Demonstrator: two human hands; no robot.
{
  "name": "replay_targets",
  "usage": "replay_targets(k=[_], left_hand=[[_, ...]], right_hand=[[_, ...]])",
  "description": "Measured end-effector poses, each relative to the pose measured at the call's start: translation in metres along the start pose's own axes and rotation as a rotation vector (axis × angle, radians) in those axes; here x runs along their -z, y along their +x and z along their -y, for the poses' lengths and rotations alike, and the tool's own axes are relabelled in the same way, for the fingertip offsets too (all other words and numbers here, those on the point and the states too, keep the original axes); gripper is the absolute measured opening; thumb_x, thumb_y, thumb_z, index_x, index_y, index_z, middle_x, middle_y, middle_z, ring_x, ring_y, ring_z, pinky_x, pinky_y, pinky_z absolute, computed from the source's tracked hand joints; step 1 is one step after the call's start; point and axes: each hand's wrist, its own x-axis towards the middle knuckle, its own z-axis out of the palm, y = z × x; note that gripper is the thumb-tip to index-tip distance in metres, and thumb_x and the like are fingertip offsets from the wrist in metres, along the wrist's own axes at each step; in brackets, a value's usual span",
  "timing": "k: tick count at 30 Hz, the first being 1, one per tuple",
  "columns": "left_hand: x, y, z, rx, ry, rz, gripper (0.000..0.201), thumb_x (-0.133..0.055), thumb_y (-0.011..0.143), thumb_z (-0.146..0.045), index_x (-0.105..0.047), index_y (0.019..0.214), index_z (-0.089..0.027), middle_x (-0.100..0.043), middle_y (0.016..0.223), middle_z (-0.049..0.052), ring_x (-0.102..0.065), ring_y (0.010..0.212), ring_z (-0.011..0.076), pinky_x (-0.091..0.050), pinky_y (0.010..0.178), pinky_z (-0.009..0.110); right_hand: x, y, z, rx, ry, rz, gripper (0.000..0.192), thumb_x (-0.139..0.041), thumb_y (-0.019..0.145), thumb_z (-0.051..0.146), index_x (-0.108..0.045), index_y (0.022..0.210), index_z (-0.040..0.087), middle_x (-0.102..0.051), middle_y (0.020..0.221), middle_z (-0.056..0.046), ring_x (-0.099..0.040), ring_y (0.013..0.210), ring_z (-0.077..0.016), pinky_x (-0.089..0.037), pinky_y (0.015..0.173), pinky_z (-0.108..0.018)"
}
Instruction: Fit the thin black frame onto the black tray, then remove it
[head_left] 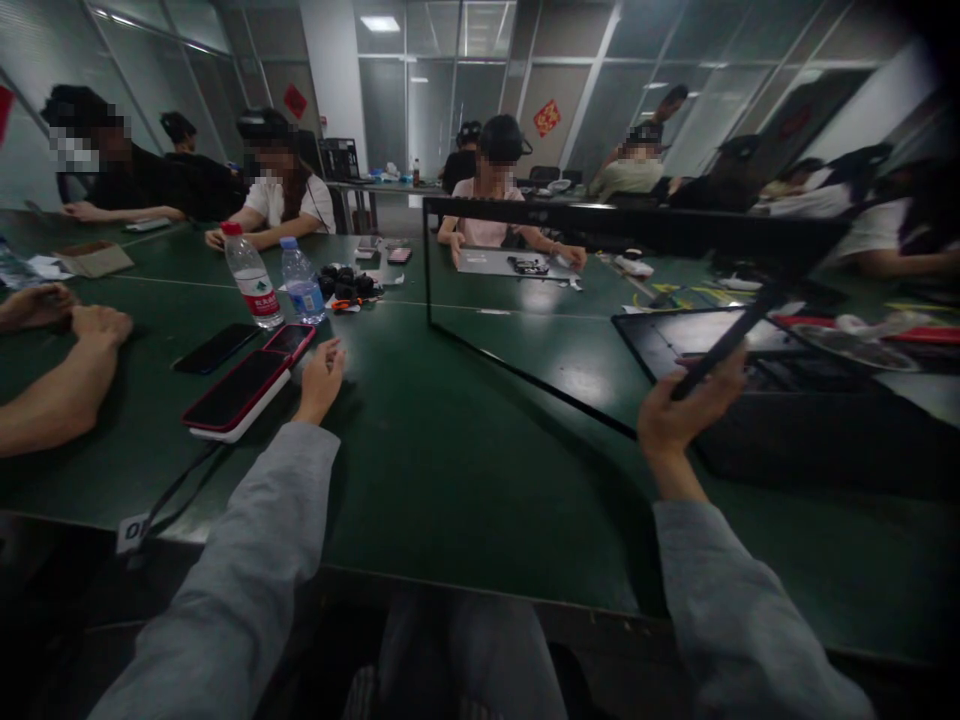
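- The right hand [686,405] is raised over the right part of the green table [465,470], with the fingers curled and pressed around one thin bar of a black rectangular frame [525,290].
- The frame is lifted and tilted; it is thin and open, so the table and the people behind are visible through it. Its lower edge passes close above the table top; if it touches there, I cannot tell. The top bar reaches toward the far right side.
- Just beside the right hand, toward the right edge of the table, lies a dark flat panel [697,335], maybe part of an opened laptop, with small parts that are too blurred to name.
- The left hand [321,380] rests on the table near the left part of the near edge. Its fingers are together and slightly bent, with the thumb apart, and they hold nothing.
- Just left of this hand lie two phones with red cases [240,395], the bigger one on a white block with a black cable.
- Further back stand two water bottles [255,280], and a dark phone [216,347] lies near them.
- Another person's bare forearms [60,370] rest on the left edge of the table.
- Other people sit along the far side.
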Motion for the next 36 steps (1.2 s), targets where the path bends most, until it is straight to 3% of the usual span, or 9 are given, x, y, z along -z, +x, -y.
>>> replay_targets(k=[3,6,11,14,17,20,25,30,36], left_hand=[[-0.007,0.000,0.000,0.013,-0.125,-0.007,0.072,-0.069,0.096,-0.047,-0.045,0.158,-0.019,-0.062,0.147,0.021,-0.070,0.119,0.0273,-0.054,0.103,0.043],[-0.009,-0.004,-0.005,-0.003,-0.144,0.030,0.085,-0.073,0.094,-0.051,-0.037,0.164,-0.021,-0.062,0.147,0.021,-0.073,0.111,0.0260,-0.056,0.098,0.042],[-0.008,-0.009,-0.014,0.005,-0.107,0.089,0.054,-0.058,0.102,-0.044,-0.049,0.149,-0.019,-0.077,0.106,0.007,-0.066,0.062,0.0145,-0.055,0.074,0.031],[-0.006,-0.009,-0.013,0.080,-0.132,0.045,0.042,-0.054,0.101,-0.037,-0.055,0.138,-0.018,-0.077,0.096,0.004,-0.058,0.052,0.0124,-0.049,0.061,0.028],[-0.003,-0.007,-0.010,0.129,-0.027,0.062,0.031,-0.059,0.094,-0.029,-0.065,0.122,-0.017,-0.077,0.090,0.004,-0.062,0.057,0.0149,-0.051,0.067,0.029],[0.002,-0.005,-0.011,0.121,0.135,0.086,0.030,-0.063,0.091,-0.028,-0.073,0.117,-0.016,-0.079,0.096,0.007,-0.072,0.080,0.0215,-0.055,0.085,0.033],[0.007,-0.004,-0.007,0.123,0.307,0.103,0.038,-0.062,0.094,-0.028,-0.076,0.127,-0.014,-0.078,0.127,0.014,-0.072,0.117,0.0292,-0.052,0.104,0.038],[0.006,-0.004,0.000,0.179,0.341,0.138,0.039,-0.066,0.092,-0.028,-0.078,0.127,-0.015,-0.080,0.123,0.014,-0.073,0.113,0.0298,-0.055,0.098,0.037],[0.005,-0.005,-0.005,0.175,0.546,0.179,0.038,-0.064,0.097,-0.032,-0.078,0.127,-0.014,-0.079,0.125,0.017,-0.073,0.115,0.0316,-0.055,0.096,0.037]], right_hand=[[-0.018,-0.004,0.003,0.043,0.033,-0.050,0.072,-0.038,0.101,0.034,-0.030,0.167,0.009,-0.067,0.109,-0.014,-0.064,0.108,-0.0290,-0.044,0.114,-0.056],[-0.034,-0.006,0.003,-0.041,0.083,0.068,0.068,-0.038,0.101,0.037,-0.038,0.163,0.011,-0.069,0.099,-0.010,-0.067,0.094,-0.0263,-0.052,0.104,-0.050],[-0.055,-0.003,0.003,-0.123,0.073,0.176,0.063,-0.043,0.097,0.043,-0.051,0.152,0.013,-0.072,0.108,-0.015,-0.069,0.096,-0.0289,-0.054,0.101,-0.049],[-0.068,-0.006,-0.001,-0.227,0.088,0.324,0.061,-0.054,0.090,0.045,-0.057,0.142,0.015,-0.073,0.099,-0.013,-0.069,0.088,-0.0293,-0.056,0.095,-0.050],[-0.079,-0.014,-0.013,-0.367,0.204,0.522,0.060,-0.065,0.078,0.044,-0.058,0.131,0.017,-0.073,0.090,-0.009,-0.069,0.085,-0.0284,-0.057,0.092,-0.050],[-0.084,-0.019,-0.029,-0.476,0.384,0.638,0.055,-0.069,0.072,0.044,-0.058,0.120,0.020,-0.074,0.099,-0.010,-0.071,0.092,-0.0275,-0.057,0.093,-0.049],[-0.089,-0.019,-0.044,-0.337,0.369,0.799,0.046,-0.066,0.074,0.039,-0.068,0.115,0.021,-0.072,0.117,-0.012,-0.068,0.107,-0.0295,-0.055,0.101,-0.050],[-0.098,-0.020,-0.043,-0.140,0.074,0.778,0.047,-0.061,0.073,0.027,-0.074,0.117,0.015,-0.073,0.109,-0.018,-0.067,0.115,-0.0364,-0.048,0.113,-0.060],[-0.098,-0.027,-0.039,-0.091,0.092,0.746,0.051,-0.056,0.080,0.025,-0.075,0.127,0.016,-0.076,0.123,-0.017,-0.069,0.121,-0.0354,-0.052,0.112,-0.057]])
